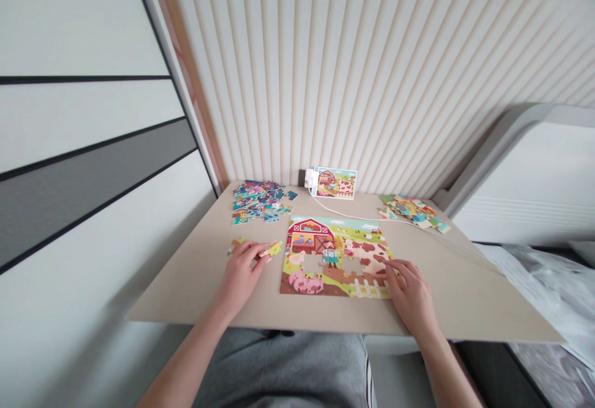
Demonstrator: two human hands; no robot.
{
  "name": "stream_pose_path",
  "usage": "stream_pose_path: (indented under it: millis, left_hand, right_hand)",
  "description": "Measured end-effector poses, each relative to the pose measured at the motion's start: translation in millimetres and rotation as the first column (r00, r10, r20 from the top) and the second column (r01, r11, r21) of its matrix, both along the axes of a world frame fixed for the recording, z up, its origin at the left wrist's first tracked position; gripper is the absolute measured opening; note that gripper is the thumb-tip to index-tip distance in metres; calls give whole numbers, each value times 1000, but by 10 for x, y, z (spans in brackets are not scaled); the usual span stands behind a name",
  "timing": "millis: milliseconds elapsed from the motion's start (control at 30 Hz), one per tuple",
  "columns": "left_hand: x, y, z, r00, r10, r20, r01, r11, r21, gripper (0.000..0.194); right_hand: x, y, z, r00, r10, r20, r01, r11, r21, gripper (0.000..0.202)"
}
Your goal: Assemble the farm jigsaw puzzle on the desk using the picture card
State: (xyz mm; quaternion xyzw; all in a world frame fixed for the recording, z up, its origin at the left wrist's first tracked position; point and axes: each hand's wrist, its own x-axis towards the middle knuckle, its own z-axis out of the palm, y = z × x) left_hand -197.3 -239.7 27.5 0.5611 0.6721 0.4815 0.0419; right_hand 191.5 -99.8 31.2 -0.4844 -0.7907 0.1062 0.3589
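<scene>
A farm jigsaw puzzle (309,243), mostly assembled, lies on the table in front of me, with two gaps in its middle that show the tabletop. Left of it, my left hand (244,268) is closed on a yellow-green puzzle piece (275,249). Another loose piece (237,243) lies partly hidden behind that hand. My right hand (409,287) rests at the puzzle's right edge, its fingertips touching the cow area and its fingers bent. Whether those fingers hold a piece cannot be made out.
A pile of dark blue pieces (263,200) lies at the back left, a colourful pile (413,211) at the back right. The reference picture (335,183) leans on the ribbed wall beside a white plug (309,178). Its white cable (344,214) runs behind the puzzle to the right.
</scene>
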Motion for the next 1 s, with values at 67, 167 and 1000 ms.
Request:
stream_pose_path:
  millis: [67,167,1000]
  left_hand:
    - [116,-17,60,976,-51,212,52,999,-2,23]
    - [362,-22,131,845,-135,518,178,984,-34,31]
    - [1074,42,-43,701,-170,692,61,982,179,47]
  right_hand:
    - [-71,-66,44,997,-1,-82,-2,999,-32,35]
    - [-239,-213,98,982,56,-183,-78,990,-116,32]
    - [-957,-124,338,933,258,-251,-323,907,-269,37]
